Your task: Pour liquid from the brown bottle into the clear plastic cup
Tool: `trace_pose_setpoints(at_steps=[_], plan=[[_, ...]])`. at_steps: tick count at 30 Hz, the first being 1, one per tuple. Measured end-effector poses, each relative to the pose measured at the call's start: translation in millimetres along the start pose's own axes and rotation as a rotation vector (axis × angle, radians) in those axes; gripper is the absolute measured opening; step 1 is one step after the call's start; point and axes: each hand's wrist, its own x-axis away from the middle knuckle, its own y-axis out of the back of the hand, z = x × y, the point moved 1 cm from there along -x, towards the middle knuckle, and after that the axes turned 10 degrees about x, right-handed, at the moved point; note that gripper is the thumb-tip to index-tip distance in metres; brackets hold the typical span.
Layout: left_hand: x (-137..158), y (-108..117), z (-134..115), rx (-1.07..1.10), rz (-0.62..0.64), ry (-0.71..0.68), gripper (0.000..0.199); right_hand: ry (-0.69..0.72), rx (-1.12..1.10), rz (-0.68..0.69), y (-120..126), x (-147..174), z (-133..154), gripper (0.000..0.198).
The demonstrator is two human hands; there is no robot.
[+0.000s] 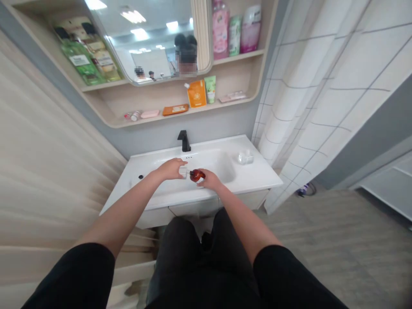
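Left hand (173,168): we curl it partly closed around a small pale object (183,172).
Right hand (210,178): we grip an amber bottle (195,175).
Basin (222,164): both things sit close together above it.

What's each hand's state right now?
Left hand: closed, holding a small whitish object, identity unclear.
Right hand: closed, holding the amber bottle.

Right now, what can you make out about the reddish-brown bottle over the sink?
The bottle is small, glossy reddish brown and looks translucent, with a pale patch near the right hand. Its dark, narrow end points toward a whitish piece in the left hand; whether they touch is unclear. The right hand holds it tilted above the sink.
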Motion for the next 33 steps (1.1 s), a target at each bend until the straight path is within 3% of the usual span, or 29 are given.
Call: trace_pose_setpoints(at_steps=[20,33], plan=[[-5.7,0.0,2.9,-0.012,0.013,-0.006,0.087,0.001,0.004,0.01,2.9,0.3,4.7,0.084],[-10.8,12.5,-10.4,-0.045,0.032,-0.013,0.085,-0.013,-0.002,0.005,4.8,1.3,6.1,0.081]])
